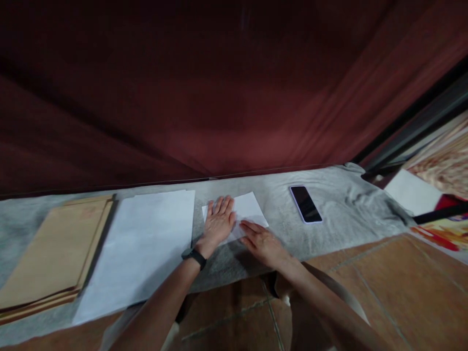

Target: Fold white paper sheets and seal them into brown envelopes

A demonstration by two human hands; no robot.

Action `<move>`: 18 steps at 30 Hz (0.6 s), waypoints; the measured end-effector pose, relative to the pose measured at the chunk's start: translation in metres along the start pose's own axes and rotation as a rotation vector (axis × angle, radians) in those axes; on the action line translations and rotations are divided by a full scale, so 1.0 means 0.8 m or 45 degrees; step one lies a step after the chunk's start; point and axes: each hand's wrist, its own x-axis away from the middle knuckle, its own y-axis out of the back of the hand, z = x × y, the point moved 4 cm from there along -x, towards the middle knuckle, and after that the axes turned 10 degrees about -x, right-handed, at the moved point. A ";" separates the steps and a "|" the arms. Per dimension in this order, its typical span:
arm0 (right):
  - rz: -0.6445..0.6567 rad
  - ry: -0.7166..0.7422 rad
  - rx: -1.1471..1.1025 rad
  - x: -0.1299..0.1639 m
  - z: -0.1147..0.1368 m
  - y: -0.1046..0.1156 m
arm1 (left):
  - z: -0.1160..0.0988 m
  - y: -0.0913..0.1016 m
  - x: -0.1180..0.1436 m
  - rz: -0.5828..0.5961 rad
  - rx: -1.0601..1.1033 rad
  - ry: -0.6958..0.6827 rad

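A small white sheet of paper lies on the grey cloth in front of me. My left hand rests flat on its left part, fingers a little spread and pointing away from me; a dark watch is on that wrist. Across the paper's lower right part lies my right hand, its fingers stretched out and pointing left, nothing gripped. The paper's near left edge is partly hidden by both hands. Whether the sheet is folded, I cannot tell.
To the left are a stack of large white paper and brown envelopes or sheets. A phone lies right of my hands on the grey cloth. Behind hangs a dark red curtain. Tiled floor shows below.
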 end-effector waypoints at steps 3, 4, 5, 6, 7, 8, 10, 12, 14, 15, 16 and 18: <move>-0.058 -0.006 0.071 -0.006 -0.003 -0.010 | -0.001 0.000 0.007 0.014 0.008 -0.027; -0.062 -0.008 0.095 -0.007 -0.004 -0.015 | -0.001 0.000 0.010 0.023 0.012 -0.039; -0.065 -0.014 0.114 -0.007 -0.005 -0.020 | -0.001 0.001 0.014 0.032 0.017 -0.052; -0.069 -0.025 0.126 -0.008 -0.006 -0.023 | -0.001 0.002 0.018 0.040 0.022 -0.067; -0.074 -0.037 0.130 -0.009 -0.007 -0.025 | -0.001 0.003 0.022 0.048 0.025 -0.084; -0.082 -0.052 0.130 -0.010 -0.009 -0.026 | -0.002 0.005 0.026 0.055 0.028 -0.099; -0.113 -0.085 0.125 -0.013 -0.013 -0.026 | -0.003 0.008 0.035 0.069 0.027 -0.117; -0.150 -0.114 0.125 -0.017 -0.015 -0.024 | -0.007 0.011 0.044 0.075 0.019 -0.112; -0.185 -0.149 0.137 -0.021 -0.016 -0.023 | -0.013 0.016 0.054 0.076 0.013 -0.090; -0.197 -0.171 0.148 -0.023 -0.017 -0.024 | -0.017 0.018 0.058 0.075 0.012 -0.075; -0.206 -0.199 0.160 -0.025 -0.017 -0.024 | -0.020 0.020 0.061 0.075 0.012 -0.061; -0.219 -0.262 0.186 -0.027 -0.020 -0.025 | -0.024 0.024 0.066 0.070 0.016 -0.038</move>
